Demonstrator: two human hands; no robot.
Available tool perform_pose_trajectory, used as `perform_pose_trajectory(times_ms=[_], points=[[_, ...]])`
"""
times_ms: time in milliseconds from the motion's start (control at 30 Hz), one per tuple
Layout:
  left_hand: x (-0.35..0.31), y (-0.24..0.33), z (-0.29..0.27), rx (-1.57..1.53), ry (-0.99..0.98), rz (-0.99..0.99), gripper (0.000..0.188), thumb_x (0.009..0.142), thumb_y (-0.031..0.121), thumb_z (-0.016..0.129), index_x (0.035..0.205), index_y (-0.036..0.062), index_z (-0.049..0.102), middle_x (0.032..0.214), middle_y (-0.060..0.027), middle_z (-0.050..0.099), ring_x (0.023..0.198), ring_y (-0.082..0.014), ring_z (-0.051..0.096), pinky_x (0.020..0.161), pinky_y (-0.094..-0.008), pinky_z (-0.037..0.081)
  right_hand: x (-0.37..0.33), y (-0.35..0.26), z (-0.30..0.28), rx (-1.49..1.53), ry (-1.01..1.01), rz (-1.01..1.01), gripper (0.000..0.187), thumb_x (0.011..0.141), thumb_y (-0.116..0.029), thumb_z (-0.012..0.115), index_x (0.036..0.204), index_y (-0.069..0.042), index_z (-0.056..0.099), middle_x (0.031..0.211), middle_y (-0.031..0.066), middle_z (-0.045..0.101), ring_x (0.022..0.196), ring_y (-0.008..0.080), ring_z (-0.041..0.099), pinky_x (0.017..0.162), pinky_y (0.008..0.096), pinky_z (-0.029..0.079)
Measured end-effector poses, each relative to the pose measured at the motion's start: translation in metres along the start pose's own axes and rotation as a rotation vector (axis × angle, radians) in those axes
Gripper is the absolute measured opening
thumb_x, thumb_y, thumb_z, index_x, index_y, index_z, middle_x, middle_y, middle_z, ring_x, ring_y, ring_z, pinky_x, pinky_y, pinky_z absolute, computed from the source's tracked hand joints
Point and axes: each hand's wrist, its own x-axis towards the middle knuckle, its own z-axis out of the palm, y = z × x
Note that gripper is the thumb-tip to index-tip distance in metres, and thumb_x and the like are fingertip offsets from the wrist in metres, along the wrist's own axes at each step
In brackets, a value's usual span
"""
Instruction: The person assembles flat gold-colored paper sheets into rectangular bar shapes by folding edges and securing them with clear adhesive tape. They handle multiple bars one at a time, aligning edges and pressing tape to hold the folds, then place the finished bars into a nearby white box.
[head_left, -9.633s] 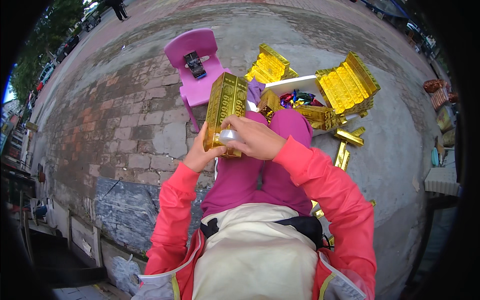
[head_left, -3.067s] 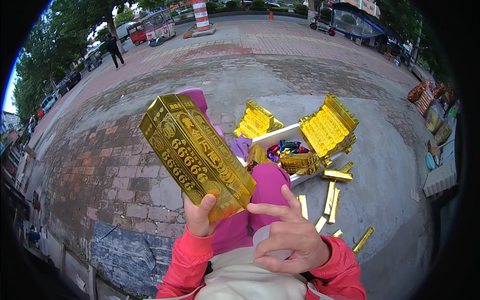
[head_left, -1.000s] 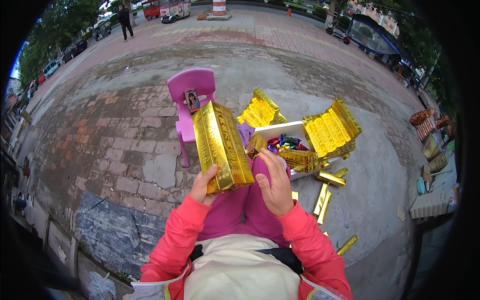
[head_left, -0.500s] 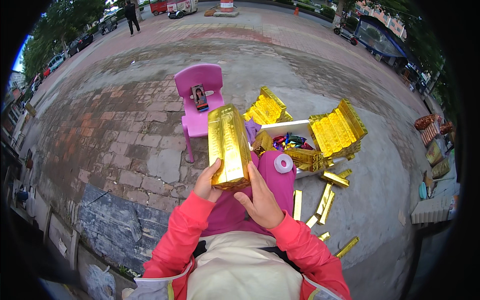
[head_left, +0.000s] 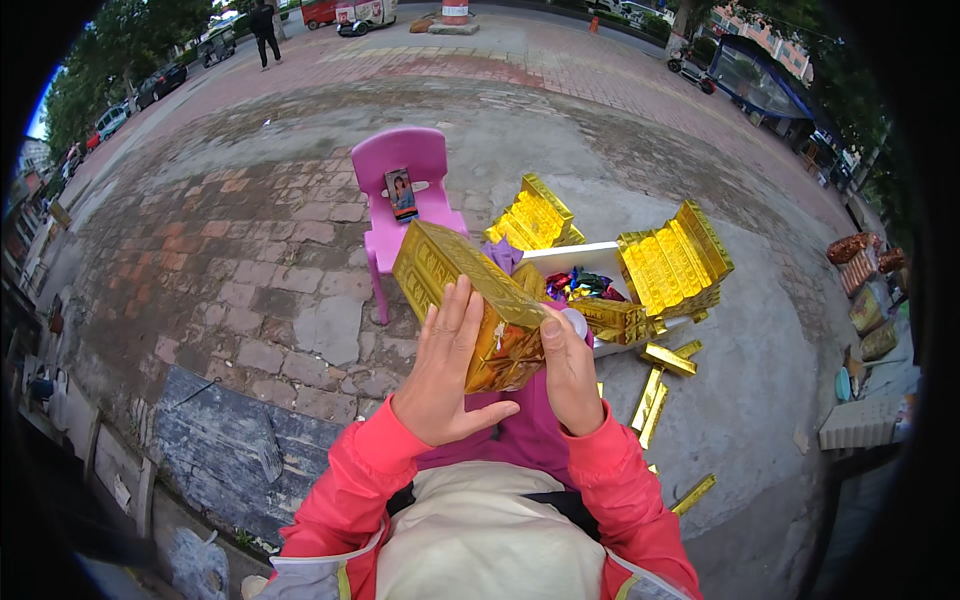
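Observation:
A shiny gold foil-wrapped box (head_left: 438, 268) is raised above my lap, tilted, its near end turned up toward me. My left hand (head_left: 440, 375) lies flat on that end and the left side, fingers stretched out and thumb apart. At the box's right edge my right hand (head_left: 572, 378) grips it, with some of its fingers out of sight. Partly covered by the right hand, a white tape roll (head_left: 578, 322) rests on my purple-trousered leg. Just beyond is a white tray (head_left: 572, 256) with colourful foil-wrapped pieces (head_left: 582, 284) and a gold bundle (head_left: 612, 320).
Gold stacks (head_left: 674, 262) stand at the tray's right, another gold stack (head_left: 532, 216) behind it. Several narrow gold bars (head_left: 668, 360) lie on the concrete at my right. A pink chair (head_left: 400, 155) ahead carries a phone (head_left: 400, 194). A dark board (head_left: 240, 450) lies left.
The gold box has turned, its near end swinging up and right. My left hand has moved from its lower left edge onto its end; my right hand has shifted right.

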Motion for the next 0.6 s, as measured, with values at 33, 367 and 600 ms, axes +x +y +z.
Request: perform_pose_trajectory(times_ms=[33, 367, 600], points=[[-0.001, 0.006, -0.007, 0.009, -0.035, 0.036, 0.128, 0.073, 0.049, 0.086, 0.162, -0.0004, 0.009, 0.167, -0.0278, 0.006, 0.156, -0.0442, 0.008, 0.123, -0.0557, 0.013, -0.001, -0.003, -0.006, -0.04, 0.0, 0.003, 0.056, 0.111, -0.044, 0.04, 0.127, 0.005, 0.06, 0.106, 0.0113, 0.069, 0.098, 0.0168, 0.062, 0.09, 0.0312, 0.048], [-0.015, 0.01, -0.005, 0.216, 0.022, 0.001, 0.106, 0.065, 0.027, 0.09, 0.157, 0.0144, 0.038, 0.136, -0.0134, 0.045, 0.122, -0.0357, 0.044, 0.104, -0.0534, 0.034, -0.005, 0.005, -0.012, -0.213, -0.002, -0.015, 0.038, 0.107, -0.032, 0.053, 0.115, 0.003, 0.064, 0.1, 0.0083, 0.068, 0.089, 0.0145, 0.063, 0.082, 0.029, 0.05], [-0.036, 0.013, 0.049, 0.368, -0.021, -0.158, 0.106, 0.062, 0.017, 0.087, 0.154, 0.0039, 0.037, 0.138, -0.0123, 0.045, 0.124, -0.0348, 0.042, 0.108, -0.0511, 0.032, -0.023, 0.003, 0.01, -0.553, 0.077, -0.211, 0.019, 0.088, -0.006, 0.075, 0.103, -0.001, 0.065, 0.09, 0.0102, 0.064, 0.066, 0.0214, 0.062, 0.062, 0.0333, 0.05]])
